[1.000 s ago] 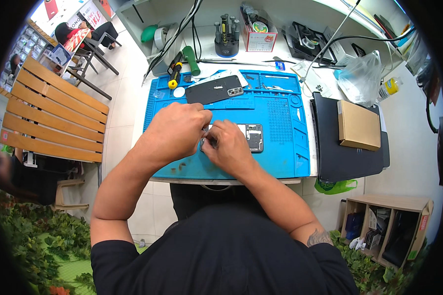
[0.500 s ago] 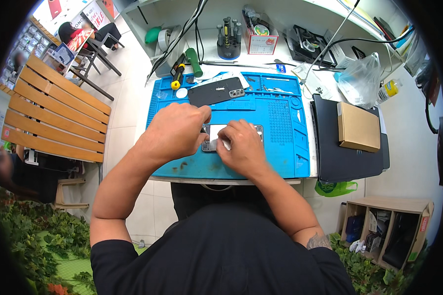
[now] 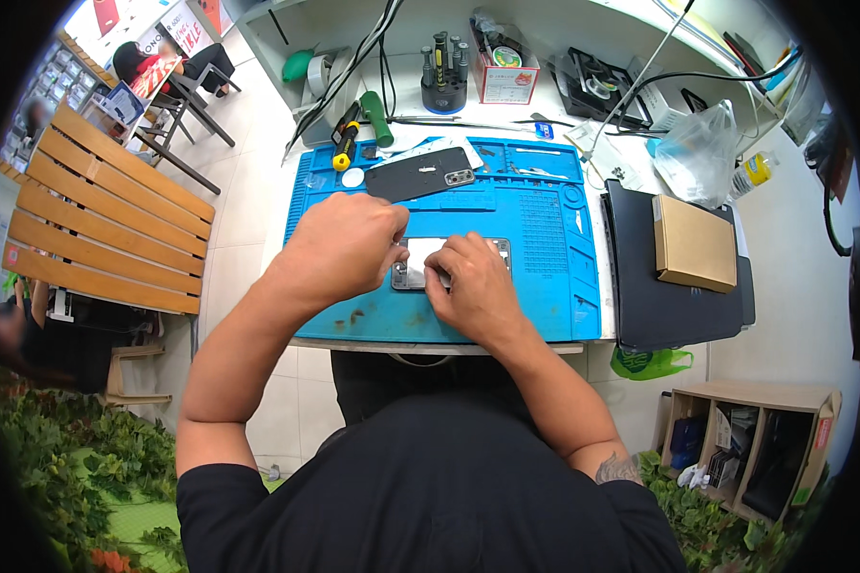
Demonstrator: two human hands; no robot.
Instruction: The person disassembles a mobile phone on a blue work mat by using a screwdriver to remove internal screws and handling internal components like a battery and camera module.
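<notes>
An opened smartphone [image 3: 415,276] with a pale, battery-like middle lies sideways on the blue repair mat [image 3: 545,286]. My left hand [image 3: 339,250] is closed in a pinch over the phone's left end; whatever sits between its fingertips is too small to make out. From the right, my right hand [image 3: 475,286] curls over the phone, thumb and fingers gripping it and covering much of its right half. Behind my hands lies a dark phone back cover [image 3: 416,179] with a camera block at its right end.
A yellow-black screwdriver [image 3: 345,153] and a green-handled tool [image 3: 376,119] lie at the back left. A round tool stand [image 3: 443,91] holds several drivers. On the right, a cardboard box [image 3: 695,244] tops a dark laptop [image 3: 674,306]. Cables [image 3: 349,62] hang at the back left.
My left hand has lifted slightly away from the phone's left end, exposing more of its pale middle. My right hand has barely shifted on the phone.
</notes>
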